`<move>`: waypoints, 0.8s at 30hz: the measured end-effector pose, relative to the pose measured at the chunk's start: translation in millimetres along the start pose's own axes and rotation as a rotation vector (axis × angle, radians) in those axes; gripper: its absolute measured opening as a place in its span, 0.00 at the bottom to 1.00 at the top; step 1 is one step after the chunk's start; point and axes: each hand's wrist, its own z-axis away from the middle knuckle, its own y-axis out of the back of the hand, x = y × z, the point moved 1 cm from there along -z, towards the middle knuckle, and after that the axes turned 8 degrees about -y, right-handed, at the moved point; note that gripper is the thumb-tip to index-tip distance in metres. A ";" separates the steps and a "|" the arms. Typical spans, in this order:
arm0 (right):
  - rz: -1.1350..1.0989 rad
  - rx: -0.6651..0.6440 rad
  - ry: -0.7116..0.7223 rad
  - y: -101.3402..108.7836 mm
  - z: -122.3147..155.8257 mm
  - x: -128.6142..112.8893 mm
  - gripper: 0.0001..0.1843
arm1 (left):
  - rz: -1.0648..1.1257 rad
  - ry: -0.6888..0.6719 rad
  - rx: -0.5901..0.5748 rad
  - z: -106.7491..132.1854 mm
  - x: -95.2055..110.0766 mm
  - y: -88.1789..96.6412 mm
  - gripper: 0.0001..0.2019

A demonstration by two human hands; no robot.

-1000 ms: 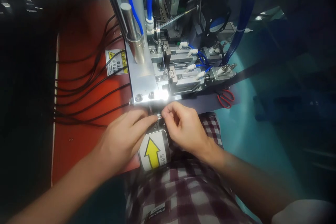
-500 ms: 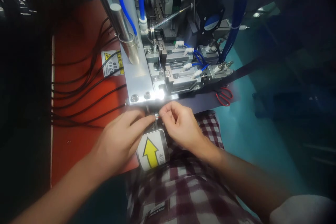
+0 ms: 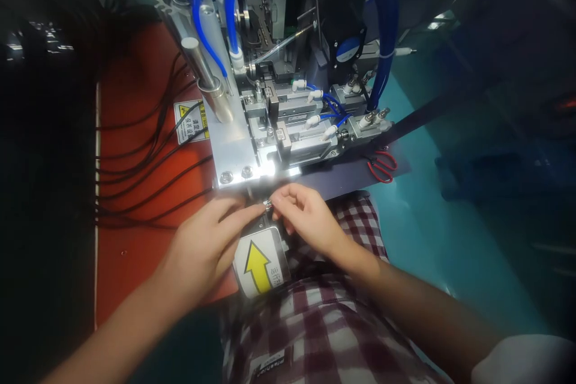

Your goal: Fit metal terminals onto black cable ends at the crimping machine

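My left hand (image 3: 204, 237) reaches in from the lower left, its thumb and fingers closed together at the machine's front edge. Between its fingertips and those of my right hand lies a tiny shiny part (image 3: 268, 205), too small to name. My right hand (image 3: 308, 216) has its thumb and forefinger pinched beside that part; whatever they hold is hidden. Just above both hands is a bright metal plate (image 3: 236, 156) with bolts. Below them sits a white label with a yellow arrow (image 3: 258, 267).
Pneumatic cylinders (image 3: 310, 147) with blue hoses stand behind my hands. Black cables (image 3: 153, 138) cross the orange surface (image 3: 135, 270) on the left, near a warning label (image 3: 192, 121). Red-handled scissors or snips (image 3: 382, 167) lie at the right. A checkered apron (image 3: 315, 324) covers my lap.
The view has shifted slightly, so the machine sits a little lower and further left. Both hands stay at the same spot; the right hand's fingers have turned a little.
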 end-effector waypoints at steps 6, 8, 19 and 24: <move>-0.081 0.019 -0.024 -5.5 -0.4 1.3 0.09 | -0.006 0.016 -0.027 5.3 -0.1 2.6 0.13; -0.039 -0.031 -0.065 -3.9 -1.1 -0.7 0.11 | -0.040 0.017 -0.040 6.0 0.4 3.3 0.14; 0.216 0.011 -0.021 -1.4 0.4 -9.7 0.10 | -0.071 -0.036 -0.010 1.8 1.9 2.6 0.15; -0.079 -0.156 -0.226 -0.8 -4.6 -9.9 0.15 | -0.239 -0.043 -0.057 -6.8 10.8 8.5 0.15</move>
